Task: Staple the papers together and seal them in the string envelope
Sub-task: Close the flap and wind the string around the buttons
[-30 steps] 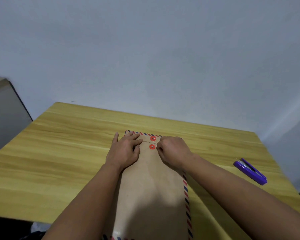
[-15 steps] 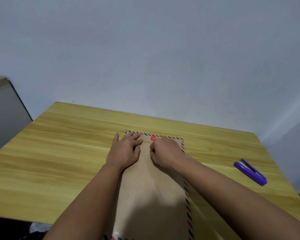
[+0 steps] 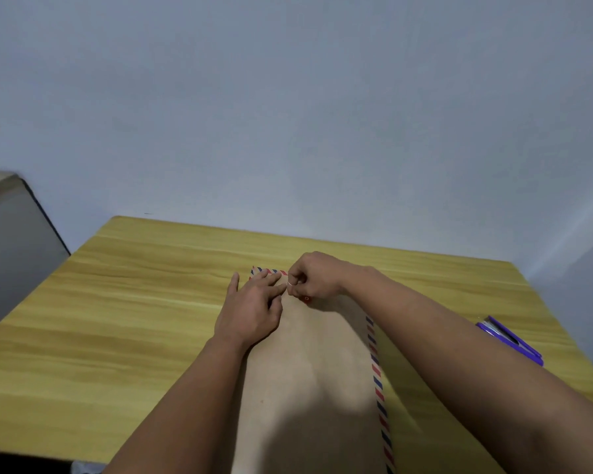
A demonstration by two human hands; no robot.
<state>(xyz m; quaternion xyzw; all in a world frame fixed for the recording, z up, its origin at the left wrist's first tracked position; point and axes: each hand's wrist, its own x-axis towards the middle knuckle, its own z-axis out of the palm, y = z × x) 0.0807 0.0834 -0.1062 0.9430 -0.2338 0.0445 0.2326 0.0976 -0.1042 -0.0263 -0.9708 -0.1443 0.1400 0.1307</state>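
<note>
Setting: a yellow wood-grain table (image 3: 134, 302) against a plain pale wall.
Envelope: a brown string envelope (image 3: 308, 371) with a red and blue striped border lies flat on the table, running from the near edge toward the far end.
Left hand: the left hand (image 3: 250, 313) lies flat, fingers spread, pressing the envelope near its flap.
Right hand: the right hand (image 3: 317, 277) has its fingers curled, pinching a thin pale string (image 3: 289, 284) above a red button (image 3: 306, 298).
Stapler: a purple stapler (image 3: 509, 340) rests well apart on the right.
Progress: no loose papers show, so they are probably stapled and inside; winding the string looks like what remains.
</note>
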